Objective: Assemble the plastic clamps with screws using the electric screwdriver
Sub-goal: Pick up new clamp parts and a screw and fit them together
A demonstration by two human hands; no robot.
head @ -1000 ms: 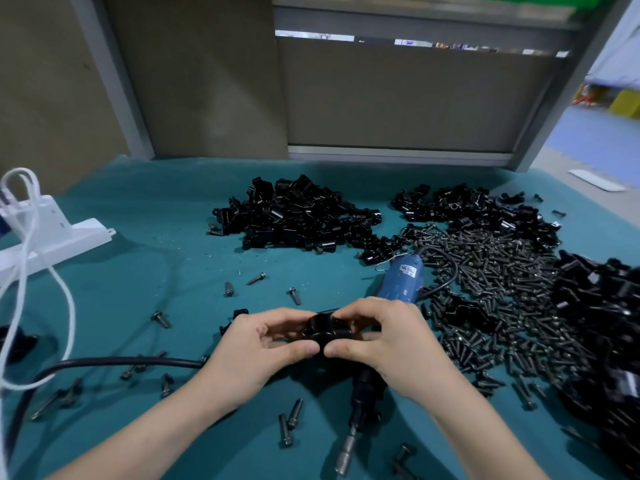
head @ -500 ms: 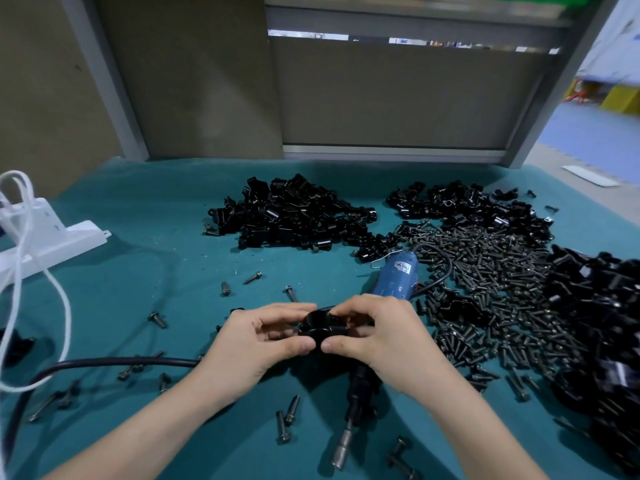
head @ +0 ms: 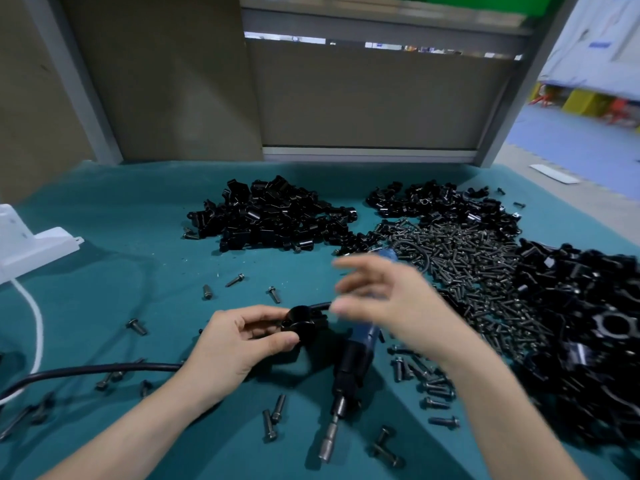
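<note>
My left hand [head: 239,337] pinches a black plastic clamp [head: 301,322] between thumb and fingers, just above the teal mat. My right hand [head: 388,303] hovers to the right of the clamp, blurred, with fingers spread and nothing in it. Under the right hand lies the electric screwdriver [head: 349,372], blue body and black grip, its metal bit [head: 329,441] pointing toward me. A large heap of dark screws [head: 467,268] lies to the right of my right hand.
Piles of black clamp parts sit at the back centre [head: 270,216], back right [head: 440,202] and far right [head: 588,327]. Loose screws [head: 273,415] dot the teal mat [head: 138,271]. A black cable [head: 90,370] runs left; a white holder [head: 31,240] with a white cord stands far left.
My right hand has let go of the clamp and lifted up and to the right with its fingers spread. My left hand still holds the clamp.
</note>
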